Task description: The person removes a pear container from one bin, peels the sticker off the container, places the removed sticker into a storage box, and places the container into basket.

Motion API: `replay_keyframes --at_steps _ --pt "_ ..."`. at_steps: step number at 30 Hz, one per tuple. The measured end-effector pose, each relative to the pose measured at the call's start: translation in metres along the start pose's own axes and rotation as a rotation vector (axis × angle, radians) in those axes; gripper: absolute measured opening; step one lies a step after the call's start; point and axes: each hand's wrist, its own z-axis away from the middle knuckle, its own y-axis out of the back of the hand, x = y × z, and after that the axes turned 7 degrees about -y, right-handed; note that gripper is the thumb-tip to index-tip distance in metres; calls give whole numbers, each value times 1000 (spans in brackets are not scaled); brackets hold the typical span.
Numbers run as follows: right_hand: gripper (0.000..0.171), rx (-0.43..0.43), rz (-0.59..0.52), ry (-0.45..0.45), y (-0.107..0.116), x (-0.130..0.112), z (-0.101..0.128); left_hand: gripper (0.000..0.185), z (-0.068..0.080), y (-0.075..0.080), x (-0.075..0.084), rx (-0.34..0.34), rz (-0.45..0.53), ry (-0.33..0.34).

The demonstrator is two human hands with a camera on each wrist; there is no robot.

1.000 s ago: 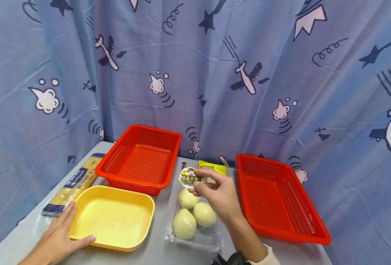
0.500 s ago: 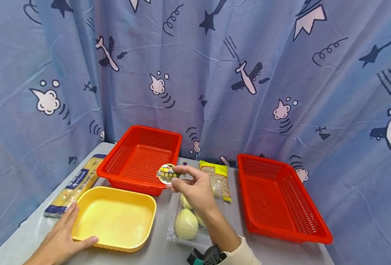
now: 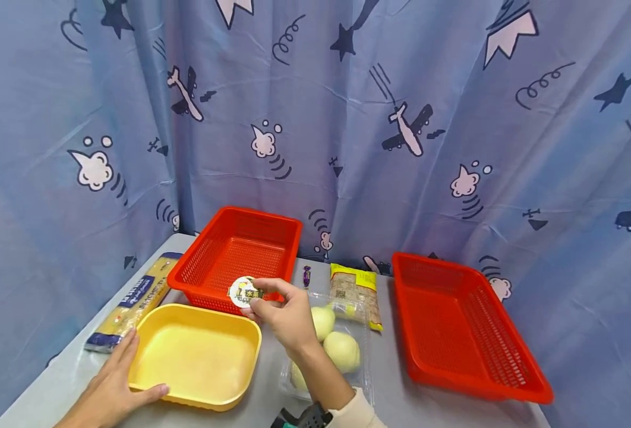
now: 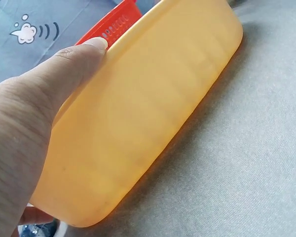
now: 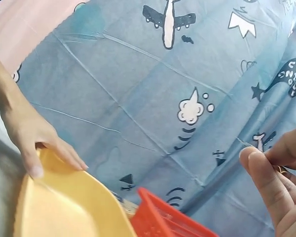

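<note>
Between thumb and fingertips, my right hand (image 3: 286, 315) pinches a round printed sticker (image 3: 242, 292). In the head view the sticker overlaps the front of the left red basket (image 3: 240, 252). The right wrist view shows the right fingers (image 5: 269, 182) close up, with the sticker mostly hidden. My left hand (image 3: 107, 380) rests at the near-left corner of a yellow plastic basin (image 3: 192, 356), its fingers extended along the side. In the left wrist view the thumb (image 4: 64, 71) lies along the basin's rim. Pale pears (image 3: 342, 352) sit in a clear plastic box (image 3: 366, 362), partly behind my right forearm.
A spaghetti packet (image 3: 133, 303) lies left of the basin and basket. A purple-wrapped candy (image 3: 307, 276) and a yellow-topped bag (image 3: 355, 291) lie behind the pear box. On the right stands a second red basket (image 3: 454, 327). A patterned blue curtain (image 3: 315, 131) hangs behind the table.
My right hand has carried the sticker leftward from over the pear box to the left red basket's front. The candy and bag show more fully. My left hand stays at the basin.
</note>
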Motion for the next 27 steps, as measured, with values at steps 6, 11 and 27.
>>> replay_keyframes --at_steps 6,11,27 --pt "33 27 -41 -38 -15 24 -2 128 -1 -4 2 -20 5 16" --pt "35 44 -73 -82 -28 44 -6 130 -2 -3 2 -41 17 43" --pt "42 108 -105 -175 -53 88 -13 127 -1 -1 1 -17 -1 18"
